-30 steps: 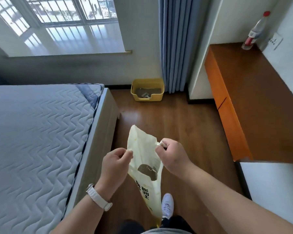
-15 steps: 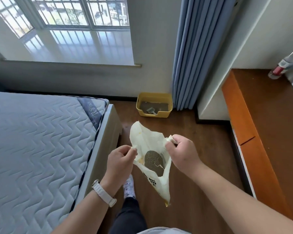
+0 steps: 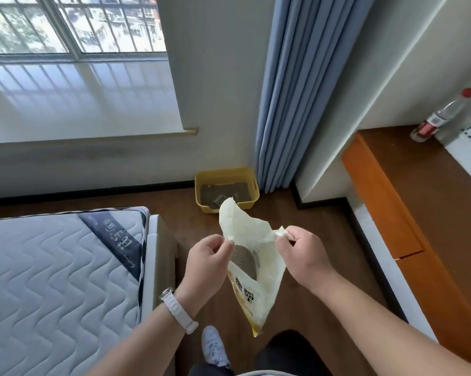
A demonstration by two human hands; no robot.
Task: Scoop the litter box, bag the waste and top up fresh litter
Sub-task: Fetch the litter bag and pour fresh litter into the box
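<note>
- A bedroom, mid-chore: I am holding a pale printed bag (image 3: 266, 283) in the air over the floor (image 3: 318, 226), near me and short of the yellow box (image 3: 223, 172) at the far wall.
- My left hand (image 3: 207, 259) pinches the left lip of the bag's mouth between thumb and curled fingers. My right hand (image 3: 302, 256) has its fingers curled round the right lip, and the two spread the mouth open.
- Grey litter (image 3: 243, 260) shows inside. I take it for the fresh supply, though I cannot be sure.
- The bag is thin, soft film that crumples and sags to a point below my hands, so its weight probably sits low. I judge it light enough to carry by the lips but apt to slip or tear there. A hand under the belly would be safer for pouring.
- The box holds a thin grey layer and a scoop (image 3: 220, 200), and stands just left of the blue curtain (image 3: 283, 104).
- The wood floor looks smooth and hard, so spilled grains would scatter.
- A mattress (image 3: 52, 267) lies to the left and an orange-fronted desk (image 3: 418, 191) to the right, with a bottle (image 3: 443, 115) at its far end. A barred window (image 3: 66, 23) is far left.
</note>
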